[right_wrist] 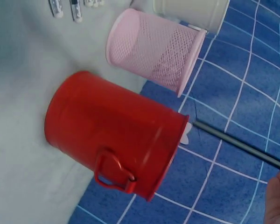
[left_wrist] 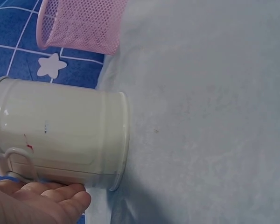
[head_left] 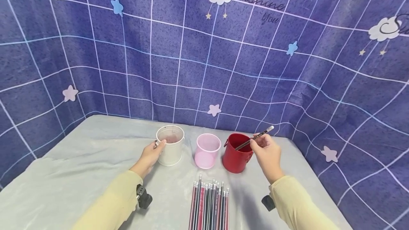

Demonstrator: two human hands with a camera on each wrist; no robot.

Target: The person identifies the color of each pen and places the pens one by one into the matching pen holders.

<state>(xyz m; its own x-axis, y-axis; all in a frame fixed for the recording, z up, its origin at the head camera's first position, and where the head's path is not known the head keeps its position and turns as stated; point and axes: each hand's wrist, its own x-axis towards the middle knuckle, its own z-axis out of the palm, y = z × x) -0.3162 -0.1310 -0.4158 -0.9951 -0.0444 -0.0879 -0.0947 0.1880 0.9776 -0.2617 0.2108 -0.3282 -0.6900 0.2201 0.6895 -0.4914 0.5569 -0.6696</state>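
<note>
My left hand (head_left: 152, 154) holds the cream-white metal bucket (head_left: 170, 153) at its left side, with the thumb at the rim. In the left wrist view the fingers (left_wrist: 60, 198) lie along the bucket's side beside a wire handle. Over the mouth of the red bucket (head_left: 233, 160), my right hand (head_left: 267, 153) pinches a dark pencil (head_left: 246, 144) with a white eraser end up and the other end slanting down to the left. The right wrist view has that lower end just above the red rim, apart from it. A pink mesh cup (head_left: 206, 157) stands between the buckets.
Several red and black pencils (head_left: 209, 205) lie side by side on the grey cloth-covered table (head_left: 92, 152), eraser ends toward the cups. A blue patterned curtain (head_left: 191, 63) hangs behind and at both sides.
</note>
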